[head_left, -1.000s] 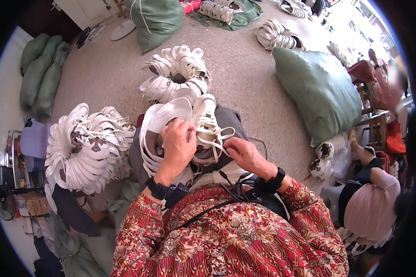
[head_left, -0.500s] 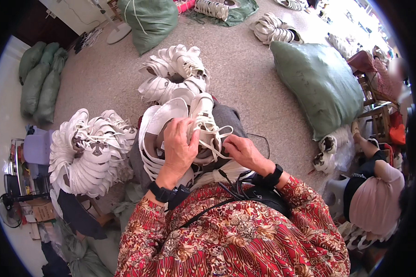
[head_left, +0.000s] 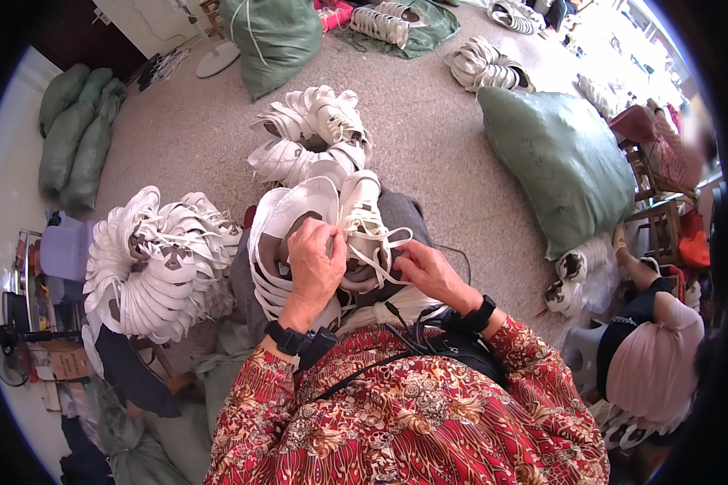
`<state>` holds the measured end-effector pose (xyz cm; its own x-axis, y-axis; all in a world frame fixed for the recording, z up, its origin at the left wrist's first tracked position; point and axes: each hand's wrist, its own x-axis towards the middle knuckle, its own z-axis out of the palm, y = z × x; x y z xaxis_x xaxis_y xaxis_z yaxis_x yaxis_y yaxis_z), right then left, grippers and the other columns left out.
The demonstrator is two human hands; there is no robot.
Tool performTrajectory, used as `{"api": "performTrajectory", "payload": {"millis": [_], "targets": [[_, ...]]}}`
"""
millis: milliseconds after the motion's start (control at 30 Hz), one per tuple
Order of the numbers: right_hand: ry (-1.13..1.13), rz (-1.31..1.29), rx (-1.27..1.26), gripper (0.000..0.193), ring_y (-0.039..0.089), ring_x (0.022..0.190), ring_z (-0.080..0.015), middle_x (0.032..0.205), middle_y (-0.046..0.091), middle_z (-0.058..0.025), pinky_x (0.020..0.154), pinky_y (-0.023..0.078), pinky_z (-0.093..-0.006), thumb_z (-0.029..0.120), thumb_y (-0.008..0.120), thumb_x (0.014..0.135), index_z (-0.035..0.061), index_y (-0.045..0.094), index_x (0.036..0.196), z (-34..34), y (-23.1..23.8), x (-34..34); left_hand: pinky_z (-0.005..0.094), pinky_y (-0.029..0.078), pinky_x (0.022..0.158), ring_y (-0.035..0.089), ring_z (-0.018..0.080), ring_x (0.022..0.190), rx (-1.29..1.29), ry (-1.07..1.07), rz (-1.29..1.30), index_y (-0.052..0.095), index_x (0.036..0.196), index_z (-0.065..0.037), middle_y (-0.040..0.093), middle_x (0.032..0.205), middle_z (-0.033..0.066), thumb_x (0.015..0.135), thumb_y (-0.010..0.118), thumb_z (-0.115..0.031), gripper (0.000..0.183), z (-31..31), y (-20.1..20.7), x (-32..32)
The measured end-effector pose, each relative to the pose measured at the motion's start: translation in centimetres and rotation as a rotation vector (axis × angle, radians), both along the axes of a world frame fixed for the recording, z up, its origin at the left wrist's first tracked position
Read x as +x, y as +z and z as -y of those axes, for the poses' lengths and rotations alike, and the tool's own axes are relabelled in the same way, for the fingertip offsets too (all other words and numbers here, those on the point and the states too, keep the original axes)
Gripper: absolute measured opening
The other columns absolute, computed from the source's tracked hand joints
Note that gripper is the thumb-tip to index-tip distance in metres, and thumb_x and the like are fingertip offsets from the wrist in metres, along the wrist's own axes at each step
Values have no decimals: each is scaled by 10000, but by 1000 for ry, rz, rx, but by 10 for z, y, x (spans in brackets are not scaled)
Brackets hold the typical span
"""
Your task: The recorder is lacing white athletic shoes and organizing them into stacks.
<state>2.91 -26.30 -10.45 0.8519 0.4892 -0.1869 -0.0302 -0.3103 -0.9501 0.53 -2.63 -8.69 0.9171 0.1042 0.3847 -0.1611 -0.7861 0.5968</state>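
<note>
Shoe (head_left: 362, 218) lies on my lap, long axis running 12 to 6, just ahead of both hands: left hand (head_left: 315, 263) closed on its upper, right hand (head_left: 429, 271) pinching the laces (head_left: 384, 246) at 3 o'clock.

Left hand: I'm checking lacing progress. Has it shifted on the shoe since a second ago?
No. The left hand still grips the white shoe at the same spot, beside the laces.

A shoe (head_left: 362, 218) sits at the frame's centre, with one shoe pile (head_left: 158, 263) to its left and another (head_left: 311, 137) above it. A stuffed sack (head_left: 562, 162) lies at the right, a second sack (head_left: 271, 36) at the top.
</note>
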Motion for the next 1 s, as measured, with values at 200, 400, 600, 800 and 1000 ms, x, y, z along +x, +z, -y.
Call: {"api": "performTrajectory", "payload": {"millis": [200,400,600,800,1000], "targets": [[100,3,-36,253,674,696,-183,778,674,-118,654,547,-328,132,593,956,-43,605,1138,-2,-3,9,415,441,821,607,301,867,-26,1,46,664,866,-56,613,889,77,838,698,-75,48,8,0,2],[116,-82,-41,198,656,706,-145,797,681,-99,646,532,-309,97,618,930,-52,610,1060,-5,-3,9,367,478,765,606,228,863,-544,-113,-177,675,908,-14,592,870,77,867,721,-121,123,-12,1,4],[124,36,-91,212,655,723,-143,821,680,-94,658,528,-299,88,621,925,-48,600,1087,-8,-5,3,364,484,744,603,229,856,-386,-276,-197,659,921,-3,585,903,81,848,749,-164,198,-23,12,4],[117,-34,-119,265,656,716,-145,821,679,-86,669,537,-297,86,637,912,-22,607,1152,-12,-5,3,353,490,721,601,234,782,-221,-105,5,633,902,5,582,887,102,846,683,-21,80,-13,4,6],[146,96,-132,356,669,797,-154,919,678,-97,707,548,-297,79,639,917,-6,596,1260,-9,-3,-2,343,497,679,610,243,733,-386,-70,98,680,931,-8,611,845,105,827,639,70,137,-12,4,1]]}}
